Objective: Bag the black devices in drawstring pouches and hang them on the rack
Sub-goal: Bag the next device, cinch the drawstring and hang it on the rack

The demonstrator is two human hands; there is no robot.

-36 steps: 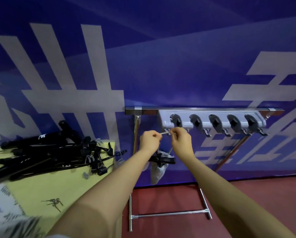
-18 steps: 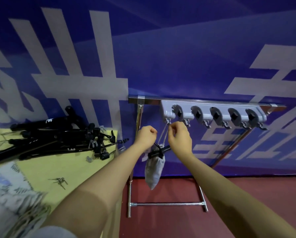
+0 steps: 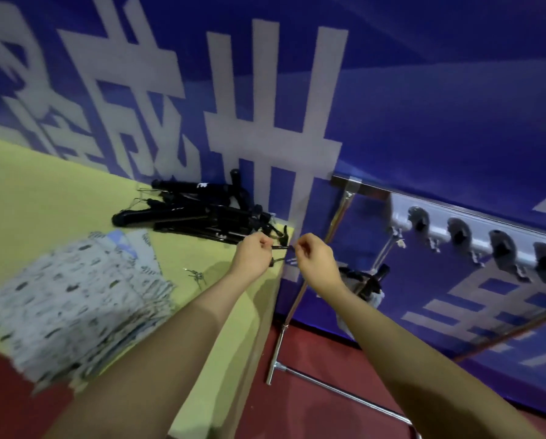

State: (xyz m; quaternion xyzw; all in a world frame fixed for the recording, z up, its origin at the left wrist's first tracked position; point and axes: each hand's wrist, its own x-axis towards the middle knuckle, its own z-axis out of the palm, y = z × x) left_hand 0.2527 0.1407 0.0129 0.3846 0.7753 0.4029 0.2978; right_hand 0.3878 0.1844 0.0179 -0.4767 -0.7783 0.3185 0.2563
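Note:
A pile of black devices [image 3: 195, 213] lies at the far right corner of the yellow-green table [image 3: 43, 191]. My left hand [image 3: 254, 253] is curled around the thin end of one black device that sticks out over the table's corner. My right hand [image 3: 316, 264] hovers just right of that tip with its fingers curled; I cannot tell whether it touches it. On the grey hook rack [image 3: 474, 223], a light pouch [image 3: 376, 299] with a black device inside hangs by its drawstring from the leftmost hook, behind my right forearm.
A stack of patterned grey pouches [image 3: 75, 296] lies on the table's near left. A few small metal clips [image 3: 197, 275] lie near the table's edge. The rack's chrome stand [image 3: 297, 299] rises from the red floor against the blue banner wall.
Both hands have left the drawstring at the rack's first hook and moved left to the table's corner. The bagged device now hangs free from the hook. My view swung left.

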